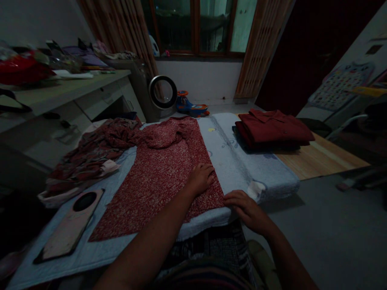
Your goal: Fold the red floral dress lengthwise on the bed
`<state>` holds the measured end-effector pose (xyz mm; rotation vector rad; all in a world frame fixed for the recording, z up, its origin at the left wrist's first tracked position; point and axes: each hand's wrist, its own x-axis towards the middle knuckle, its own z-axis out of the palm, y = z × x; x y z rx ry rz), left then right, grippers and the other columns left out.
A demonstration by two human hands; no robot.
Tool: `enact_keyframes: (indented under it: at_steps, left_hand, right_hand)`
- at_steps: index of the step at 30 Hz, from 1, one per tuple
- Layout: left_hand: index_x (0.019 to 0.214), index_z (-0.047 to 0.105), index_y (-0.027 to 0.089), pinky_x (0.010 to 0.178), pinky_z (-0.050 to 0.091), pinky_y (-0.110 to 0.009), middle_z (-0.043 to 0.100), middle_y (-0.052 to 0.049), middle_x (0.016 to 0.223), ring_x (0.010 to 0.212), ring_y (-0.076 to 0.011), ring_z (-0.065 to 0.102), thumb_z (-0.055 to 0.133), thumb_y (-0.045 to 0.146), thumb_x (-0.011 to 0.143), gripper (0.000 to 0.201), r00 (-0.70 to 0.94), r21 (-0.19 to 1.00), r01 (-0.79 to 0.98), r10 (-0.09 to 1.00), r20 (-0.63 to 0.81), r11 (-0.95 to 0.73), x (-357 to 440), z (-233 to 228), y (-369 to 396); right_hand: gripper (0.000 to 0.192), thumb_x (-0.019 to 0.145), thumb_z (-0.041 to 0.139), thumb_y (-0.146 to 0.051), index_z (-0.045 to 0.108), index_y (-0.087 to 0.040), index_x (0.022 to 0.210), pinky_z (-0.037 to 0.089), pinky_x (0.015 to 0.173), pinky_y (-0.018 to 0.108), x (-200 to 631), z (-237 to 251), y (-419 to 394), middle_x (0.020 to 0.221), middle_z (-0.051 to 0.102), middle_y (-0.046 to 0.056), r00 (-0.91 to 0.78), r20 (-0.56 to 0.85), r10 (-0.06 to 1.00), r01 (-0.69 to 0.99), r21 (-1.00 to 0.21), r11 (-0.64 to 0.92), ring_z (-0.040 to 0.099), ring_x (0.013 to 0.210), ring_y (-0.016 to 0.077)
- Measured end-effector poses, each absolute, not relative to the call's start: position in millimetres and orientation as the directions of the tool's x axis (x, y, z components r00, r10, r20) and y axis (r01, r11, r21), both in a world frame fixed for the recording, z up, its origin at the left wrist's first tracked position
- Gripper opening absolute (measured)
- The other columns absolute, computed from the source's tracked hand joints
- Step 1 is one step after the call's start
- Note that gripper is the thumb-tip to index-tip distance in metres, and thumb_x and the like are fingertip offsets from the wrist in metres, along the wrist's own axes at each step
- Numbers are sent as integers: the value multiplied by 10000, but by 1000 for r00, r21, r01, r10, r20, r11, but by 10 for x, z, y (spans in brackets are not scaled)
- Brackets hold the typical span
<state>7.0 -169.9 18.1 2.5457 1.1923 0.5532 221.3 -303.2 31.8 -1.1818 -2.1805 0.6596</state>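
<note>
The left hand (201, 177) is pressing flat and open on the red speckled garment (160, 177) spread at 12 o'clock on the pale towel (238, 169), the right hand (244, 205) is resting unclenched at its 4 o'clock hem, best smoothing outward evenly.

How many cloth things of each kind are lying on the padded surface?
Flat speckled red garment under the left hand: 1
Crumpled patterned garment: 1
Folded dark red shirt on the stack: 1
Total: 3
The right hand rests at the flat garment's corner.
</note>
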Motion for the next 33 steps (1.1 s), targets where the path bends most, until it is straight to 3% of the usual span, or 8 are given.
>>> enact_keyframes:
  at_steps: [4,9,14,26,33]
  left_hand:
    - [1278,614,239,1077,399,-467,585,-41,1390,1232,-265,474,540,254,930,356,587,396,675,778,222,-622,73,166,-1686]
    - [1261,620,243,1072,401,-459,594,-29,1382,1220,-265,483,547,256,928,341,580,386,682,781,233,-621,68,145,-1679]
    - [1265,612,239,1072,401,-451,592,-22,1383,1224,-260,475,554,252,925,346,584,388,675,776,239,-628,63,145,-1683]
    - [1267,615,222,1085,395,-433,593,-28,1384,1215,-256,479,556,238,922,350,591,396,668,772,232,-630,62,162,-1679]
    - [1284,601,244,1083,405,-425,574,-14,1409,1239,-253,473,555,268,929,358,595,371,689,778,203,-623,58,182,-1683]
  right_hand:
    - [320,932,433,-124,699,-235,1073,498,925,408,2148,380,-2871,1031,715,65,-431,229,873,584,-666,464,615,1027,216]
    - [370,921,438,-110,651,-220,1202,442,1031,466,1943,205,-2681,1293,633,97,-350,341,873,638,-596,488,536,1198,232]
    - [388,910,452,-98,653,-227,1216,438,1035,498,1919,92,-2690,1296,639,97,-379,339,861,656,-558,508,548,1191,238]
    - [344,961,452,-159,653,-270,1216,418,1084,510,2156,189,-2980,1304,644,64,-426,249,870,563,-680,470,514,1266,226]
    - [380,879,424,-89,697,-257,1082,460,1000,451,2262,324,-2934,1107,703,52,-464,193,865,475,-770,426,583,1124,223]
